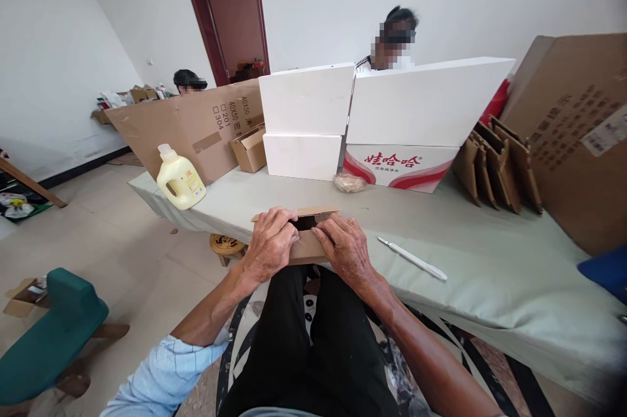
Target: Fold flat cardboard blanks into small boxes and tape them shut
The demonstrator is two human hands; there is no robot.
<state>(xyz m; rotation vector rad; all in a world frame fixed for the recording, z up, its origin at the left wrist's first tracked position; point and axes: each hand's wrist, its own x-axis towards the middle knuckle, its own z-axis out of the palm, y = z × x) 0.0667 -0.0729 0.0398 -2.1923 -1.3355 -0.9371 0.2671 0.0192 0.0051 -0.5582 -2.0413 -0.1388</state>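
A small brown cardboard box is at the near edge of the cloth-covered table, close to my lap. Its top gapes between my hands, showing a dark inside, and one flap stands up at the back. My left hand grips the box's left end with bent fingers. On the other end, my right hand has its fingers curled over the rim, the thumb near the opening. To the right of the box lies a white-handled knife with a thin blade, touched by neither hand.
A yellow detergent jug stands left, with a small carton behind it. White boxes and a printed box line the back beside a crumpled plastic bundle. Folded cardboard pieces stand right. Two people are beyond.
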